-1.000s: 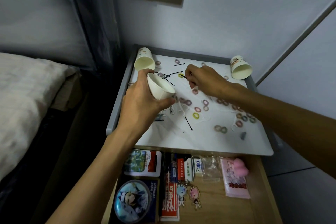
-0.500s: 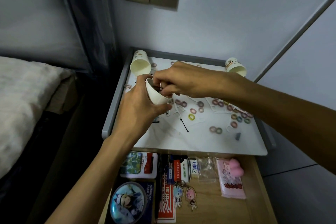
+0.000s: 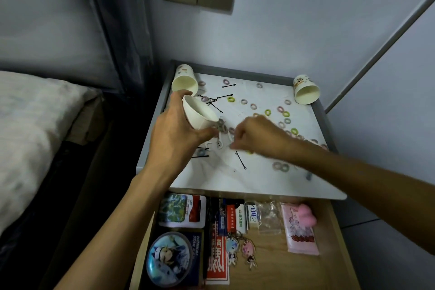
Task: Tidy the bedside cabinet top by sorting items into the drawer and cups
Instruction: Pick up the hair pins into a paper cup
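A white paper cup [image 3: 200,114] is gripped in the left hand [image 3: 176,135] and held tilted above the table [image 3: 211,179]. What lies inside it cannot be made out. The right hand [image 3: 256,136] is blurred, its fingers curled down to the table just beside the cup, and whether anything is pinched cannot be told. Hair ties [image 3: 267,112] and bobby pins [image 3: 240,159] are scattered around both hands. Beyond the left hand one tipped cup [image 3: 184,80] is seen, and beyond the right hand a second tipped cup [image 3: 306,90]; both show bare inner walls. Nearer than the hands, an open drawer [image 3: 329,261] is filled with a round badge [image 3: 168,259], keychains [image 3: 240,249], small boxes [image 3: 244,215] and a pink packet [image 3: 302,231].
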